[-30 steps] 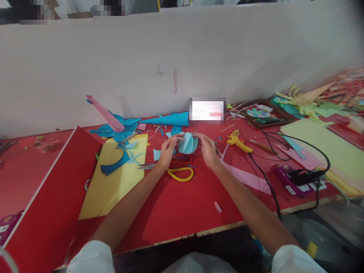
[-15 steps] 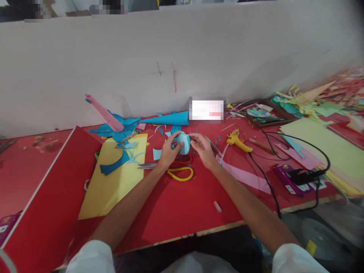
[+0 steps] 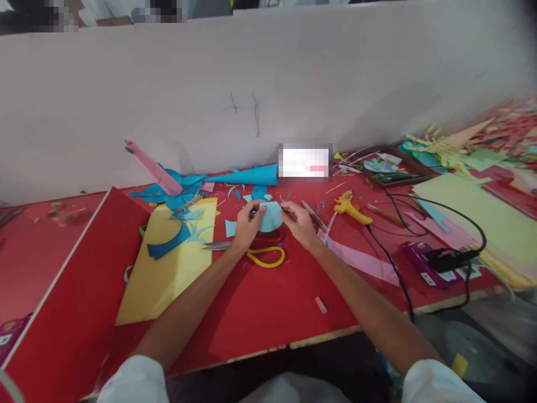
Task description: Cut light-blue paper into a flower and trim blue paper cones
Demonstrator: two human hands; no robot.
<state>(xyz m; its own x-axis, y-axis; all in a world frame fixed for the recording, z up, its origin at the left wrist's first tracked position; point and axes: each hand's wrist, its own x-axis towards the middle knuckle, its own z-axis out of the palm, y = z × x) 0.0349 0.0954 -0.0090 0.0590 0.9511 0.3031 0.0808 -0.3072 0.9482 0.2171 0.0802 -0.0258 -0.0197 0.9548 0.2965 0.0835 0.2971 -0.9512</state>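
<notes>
Between my two hands is a light blue paper piece point(image 3: 271, 217), its top edge straight and its lower edge rounded. My left hand point(image 3: 249, 221) pinches its left side, thumb on the near face. The right side is pinched by my right hand point(image 3: 298, 219). Below the paper, scissors with yellow and red handles point(image 3: 268, 257) lie on the red table, blades pointing left. Blue paper scraps point(image 3: 231, 228) are scattered around my hands. A blue paper cone point(image 3: 251, 175) lies behind them, close to the wall.
To the right are a yellow glue gun point(image 3: 352, 208) with a black cord, a pink paper strip point(image 3: 363, 260) and a purple box point(image 3: 428, 266). On the left, a yellow sheet point(image 3: 168, 285) lies near a red board point(image 3: 79, 291). A pink paper roll point(image 3: 155, 169) stands tilted on blue paper.
The light blue paper has turned in my hands, so its straight edge now faces up and its face shows wider. My right fingers have closed on its right edge.
</notes>
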